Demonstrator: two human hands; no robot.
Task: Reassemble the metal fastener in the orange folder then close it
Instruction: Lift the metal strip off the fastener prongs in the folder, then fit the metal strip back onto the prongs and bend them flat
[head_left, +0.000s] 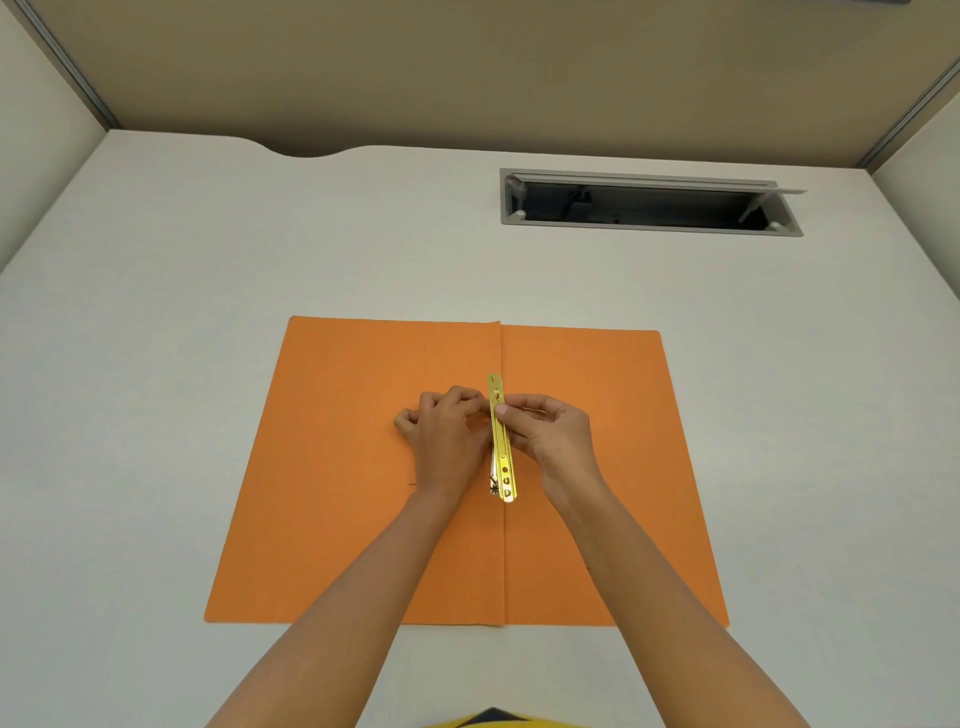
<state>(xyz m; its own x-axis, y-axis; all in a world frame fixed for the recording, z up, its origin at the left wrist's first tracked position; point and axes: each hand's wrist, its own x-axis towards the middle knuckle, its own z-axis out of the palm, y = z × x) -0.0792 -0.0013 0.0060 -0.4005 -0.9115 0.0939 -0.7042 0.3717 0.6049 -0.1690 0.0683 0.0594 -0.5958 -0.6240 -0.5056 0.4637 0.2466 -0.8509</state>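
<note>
The orange folder (332, 509) lies open and flat on the white desk, its centre fold running away from me. A gold metal fastener bar (503, 457) with several holes sits along the fold, its near end by a second metal piece underneath. My right hand (550, 441) pinches the bar near its far end with thumb and forefinger. My left hand (447, 441) rests on the left flap with its fingertips against the bar's left edge. What lies beneath the bar is mostly hidden by my hands.
A grey cable tray opening (649, 205) with its lid raised is set into the desk at the back right. Partition walls (467, 78) close the desk on three sides. The white desk (156, 291) surrounds the folder.
</note>
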